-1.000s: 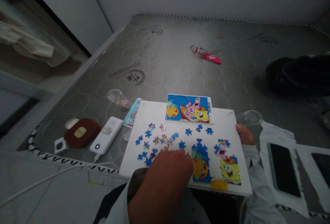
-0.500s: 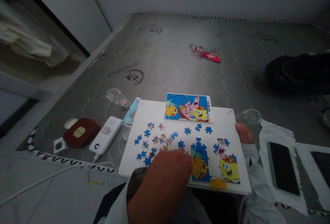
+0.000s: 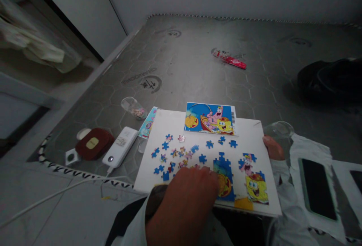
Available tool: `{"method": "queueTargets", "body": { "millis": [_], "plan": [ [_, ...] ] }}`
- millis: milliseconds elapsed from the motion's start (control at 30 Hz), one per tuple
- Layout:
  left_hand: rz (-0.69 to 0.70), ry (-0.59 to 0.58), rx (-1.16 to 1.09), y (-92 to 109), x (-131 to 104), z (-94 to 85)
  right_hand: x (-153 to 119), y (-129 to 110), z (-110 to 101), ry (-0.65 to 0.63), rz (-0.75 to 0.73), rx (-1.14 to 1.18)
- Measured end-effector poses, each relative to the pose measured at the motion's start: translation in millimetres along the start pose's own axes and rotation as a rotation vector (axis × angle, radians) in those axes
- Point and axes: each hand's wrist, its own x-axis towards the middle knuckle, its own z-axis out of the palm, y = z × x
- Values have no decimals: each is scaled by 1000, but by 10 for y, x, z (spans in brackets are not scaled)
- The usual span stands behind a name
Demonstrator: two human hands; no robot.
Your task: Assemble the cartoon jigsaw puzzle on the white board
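Observation:
My left hand (image 3: 188, 191) reaches in from the bottom over a white board (image 3: 195, 123), fingers curled down beside the assembled blue burger section (image 3: 224, 185). Its fingertips are hidden, and what they pinch cannot be made out. At the board's right edge, my right hand (image 3: 273, 148) grips the board, thumb side showing. A second joined section (image 3: 256, 187) shows a yellow sponge and a pink starfish. Loose jigsaw pieces (image 3: 182, 151) lie scattered left of the joined parts. Along the far edge rests the picture card (image 3: 210, 119).
Left of the board are a clear cup of pieces (image 3: 134, 109), a white power bank (image 3: 121, 146) with a cable and a brown case (image 3: 95, 144). On the right lie a phone (image 3: 318, 189) and another clear cup (image 3: 279, 128). A red wrapper (image 3: 230, 60) lies farther back.
The view has shifted slightly, moving everything rightward. My left hand has edged right and lower against the burger section. My right hand still holds the board.

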Motion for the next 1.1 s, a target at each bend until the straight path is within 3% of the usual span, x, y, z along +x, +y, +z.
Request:
{"method": "queueTargets", "body": {
  "millis": [400, 900, 1100],
  "plan": [
    [84, -23, 18, 65, -33, -120, -79, -75, 59, 18, -13, 7],
    [70, 13, 11, 80, -59, -126, 2, -11, 11, 19, 6, 3],
    [134, -12, 61, 67, -51, -140, 23, 4, -8, 34, -4, -9]
  ]
}}
